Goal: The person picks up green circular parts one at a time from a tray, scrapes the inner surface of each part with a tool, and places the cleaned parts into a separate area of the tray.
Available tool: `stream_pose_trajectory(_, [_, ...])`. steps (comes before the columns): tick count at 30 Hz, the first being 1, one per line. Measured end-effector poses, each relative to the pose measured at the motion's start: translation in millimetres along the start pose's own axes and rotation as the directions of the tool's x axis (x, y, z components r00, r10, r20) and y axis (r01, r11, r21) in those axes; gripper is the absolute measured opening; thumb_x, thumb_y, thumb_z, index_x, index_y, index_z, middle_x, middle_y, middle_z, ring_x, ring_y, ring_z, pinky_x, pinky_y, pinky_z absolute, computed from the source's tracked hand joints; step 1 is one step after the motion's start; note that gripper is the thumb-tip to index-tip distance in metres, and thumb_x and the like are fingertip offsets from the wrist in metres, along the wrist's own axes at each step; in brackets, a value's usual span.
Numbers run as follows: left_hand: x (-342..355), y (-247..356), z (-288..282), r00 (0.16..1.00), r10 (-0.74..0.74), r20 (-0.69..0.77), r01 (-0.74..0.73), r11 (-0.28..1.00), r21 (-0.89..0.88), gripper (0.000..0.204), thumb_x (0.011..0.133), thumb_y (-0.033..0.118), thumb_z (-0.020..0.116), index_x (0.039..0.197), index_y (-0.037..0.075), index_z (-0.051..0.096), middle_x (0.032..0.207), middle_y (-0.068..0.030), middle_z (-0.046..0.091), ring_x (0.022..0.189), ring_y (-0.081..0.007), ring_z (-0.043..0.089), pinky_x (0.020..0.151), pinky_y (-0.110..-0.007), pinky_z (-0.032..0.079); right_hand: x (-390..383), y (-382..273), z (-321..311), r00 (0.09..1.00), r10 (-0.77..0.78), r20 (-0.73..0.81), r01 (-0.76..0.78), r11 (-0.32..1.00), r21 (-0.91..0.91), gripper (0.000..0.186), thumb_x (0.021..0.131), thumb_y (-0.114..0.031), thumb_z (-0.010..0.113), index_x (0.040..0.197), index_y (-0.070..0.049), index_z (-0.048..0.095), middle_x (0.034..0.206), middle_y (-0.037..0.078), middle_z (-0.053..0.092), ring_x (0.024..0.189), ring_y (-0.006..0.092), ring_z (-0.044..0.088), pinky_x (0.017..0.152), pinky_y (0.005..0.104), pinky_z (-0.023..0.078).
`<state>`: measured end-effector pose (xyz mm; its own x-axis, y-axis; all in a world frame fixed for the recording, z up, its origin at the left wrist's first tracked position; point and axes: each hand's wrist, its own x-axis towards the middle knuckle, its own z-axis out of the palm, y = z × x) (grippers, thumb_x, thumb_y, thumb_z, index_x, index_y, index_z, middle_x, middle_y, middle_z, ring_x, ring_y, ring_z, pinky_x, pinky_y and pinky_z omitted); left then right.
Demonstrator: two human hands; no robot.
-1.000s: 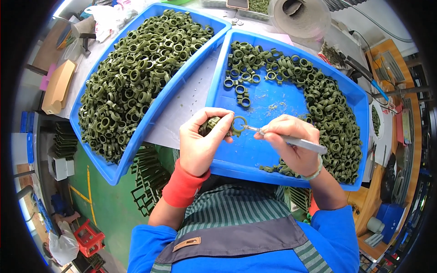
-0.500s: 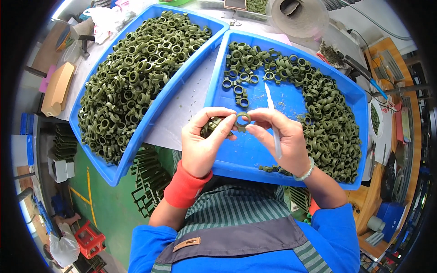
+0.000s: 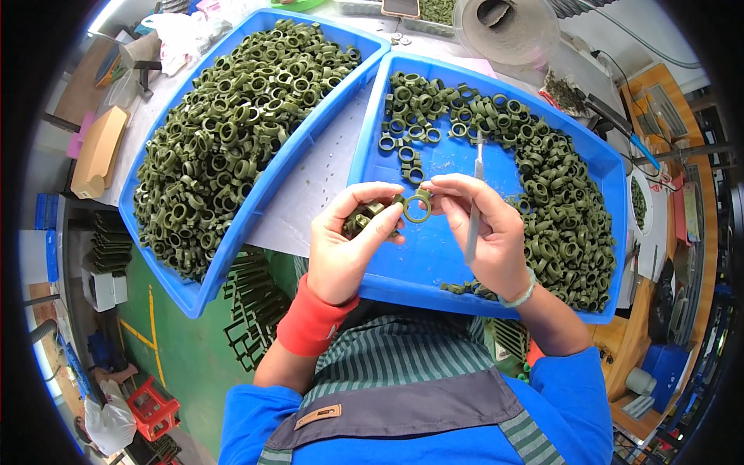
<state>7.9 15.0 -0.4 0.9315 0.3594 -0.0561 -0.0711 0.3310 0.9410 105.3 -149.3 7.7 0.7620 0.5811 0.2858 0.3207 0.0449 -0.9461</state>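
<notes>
Green ring pinched between both hands' fingers

A factory workbench or small-parts workshop is shown. Two large blue trays are heaped with hundreds of identical olive-green plastic rings. More moulded green parts are stacked on the green-painted floor, which is marked with yellow lines, and storage crates are seen beside the bench.
</notes>
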Motion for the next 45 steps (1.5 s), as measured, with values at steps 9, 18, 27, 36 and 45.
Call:
stream_pose_trajectory(9, [-0.6,0.3,3.1,1.0,0.021,0.024,-0.023,0.996,0.087,0.023,0.092,0.002,0.066,0.115,-0.001,0.065,0.101,-0.0075,0.068,0.082,-0.0118,0.065,0.071,-0.025,0.055,-3.0,4.5,-3.7,0.989,0.127,0.074,-0.134,0.985,0.109,0.025,0.089,-0.001,0.071,0.112,0.002,0.064,0.102,0.011,0.071,0.092,0.0157,0.07,0.082,0.0291,0.057])
stream_pose_trajectory(18, [0.1,-1.8,0.1,0.999,-0.014,0.03,0.011,0.996,0.088,0.022,0.092,0.002,0.066,0.114,0.0,0.065,0.102,-0.0055,0.069,0.08,-0.0097,0.066,0.073,-0.023,0.055,-2.5,7.9,-1.1,0.999,-0.029,0.027,0.031,0.996,-0.084,0.022,0.081,-0.001,0.077,0.101,-0.003,0.069,0.096,0.009,0.072,0.087,0.018,0.071,0.077,0.0297,0.056])
stream_pose_trajectory(27, [-0.7,-3.2,0.4,0.999,-0.032,0.036,0.029,0.995,0.094,0.021,0.093,0.003,0.065,0.113,0.0,0.066,0.111,-0.008,0.067,0.089,-0.0116,0.065,0.075,-0.026,0.056,-0.1,7.6,-2.7,0.986,-0.157,0.06,0.166,0.966,-0.201,0.022,0.077,0.002,0.077,0.096,-0.004,0.068,0.097,0.007,0.071,0.089,0.0207,0.069,0.077,0.0319,0.056])
stream_pose_trajectory(36, [4.2,-5.8,-4.8,0.993,0.046,0.112,-0.054,0.996,0.07,0.013,0.092,0.002,0.065,0.105,0.0,0.069,0.11,-0.0103,0.066,0.085,-0.0127,0.063,0.07,-0.026,0.055,-2.3,8.6,-1.7,0.995,-0.049,0.091,0.056,0.995,-0.078,0.023,0.082,0.003,0.075,0.102,-0.003,0.066,0.096,0.008,0.07,0.086,0.0168,0.07,0.074,0.0294,0.056])
stream_pose_trajectory(45, [2.1,4.6,-4.7,0.978,-0.104,0.179,0.095,0.994,0.059,0.019,0.093,0.005,0.067,0.111,0.0,0.067,0.102,-0.0049,0.067,0.085,-0.0103,0.064,0.072,-0.025,0.056,-3.6,0.7,-7.3,0.969,0.123,0.213,-0.148,0.983,0.109,0.024,0.088,0.001,0.071,0.11,0.001,0.062,0.101,0.008,0.067,0.095,0.0133,0.066,0.083,0.028,0.054])
